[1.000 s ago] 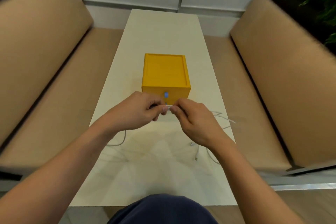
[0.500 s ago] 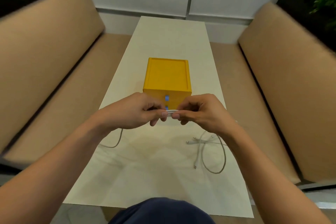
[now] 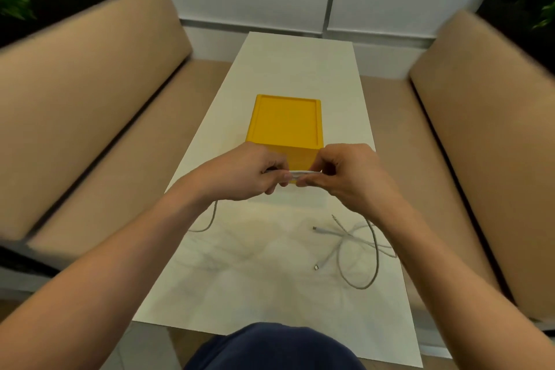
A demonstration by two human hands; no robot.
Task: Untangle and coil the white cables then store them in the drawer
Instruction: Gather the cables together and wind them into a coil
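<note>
A short bundle of white cable (image 3: 300, 173) is held by both ends. The left hand (image 3: 246, 173) is curled around one end, and the other end is pinched between the thumb and fingers of the right hand (image 3: 351, 177). The bundle is kept level above the table (image 3: 270, 294), probably so that the turns stay flat and together while the coil is formed. A loose tail (image 3: 210, 219) hangs from the left hand towards 7 o'clock and rests on the table.

The yellow drawer box (image 3: 286, 126) is located at 12 o'clock from the hands, just behind them. Its front is largely hidden by the hands; no drawer is seen pulled out. Since both hands are occupied, one is expected to be freed before the drawer can be opened.

A tangle of cables (image 3: 357, 246), not yet coiled, lies on the table at 5 o'clock from the right hand, with plug ends showing. Padded benches (image 3: 90, 117) are placed at 9 and 3 o'clock.
</note>
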